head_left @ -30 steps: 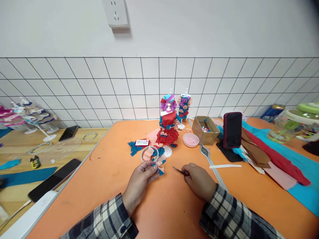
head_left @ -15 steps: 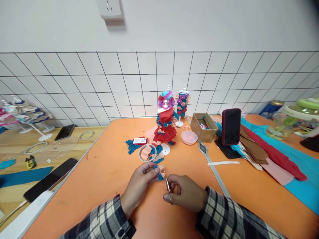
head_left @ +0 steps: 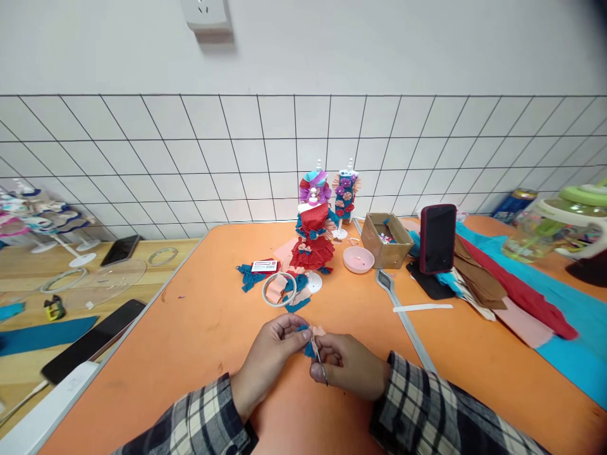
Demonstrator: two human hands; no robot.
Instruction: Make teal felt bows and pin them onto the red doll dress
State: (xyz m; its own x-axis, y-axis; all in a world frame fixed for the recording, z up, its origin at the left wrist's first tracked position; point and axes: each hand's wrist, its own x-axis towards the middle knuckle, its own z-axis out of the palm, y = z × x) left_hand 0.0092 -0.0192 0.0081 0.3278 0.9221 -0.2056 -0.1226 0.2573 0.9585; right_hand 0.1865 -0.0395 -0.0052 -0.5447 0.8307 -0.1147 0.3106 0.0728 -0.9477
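Note:
Low over the orange table [head_left: 203,341], my left hand [head_left: 270,354] pinches a small blue and pink paper piece [head_left: 310,341]. My right hand [head_left: 348,366] is closed on thin metal tweezers [head_left: 318,360], whose tip touches that piece. The two hands meet near the table's front middle. Behind them lie a tape ring [head_left: 279,289] and blue and pink paper scraps [head_left: 249,276]. Farther back stands a red and blue paper-dress doll [head_left: 312,237], with a second, smaller doll [head_left: 348,196] beside it.
A pink dish [head_left: 358,260], a cardboard box [head_left: 385,240] and an upright phone on a stand [head_left: 437,238] are at the right. Sheets of blue, red, pink and brown paper [head_left: 521,297] cover the right side. A ruler [head_left: 403,313] lies nearby. The wooden table at left holds phones [head_left: 90,341] and more dolls.
My right hand lifted the tweezers from the table and brought them to the paper piece in my left hand. Both hands drew closer together. The view shifted slightly downward.

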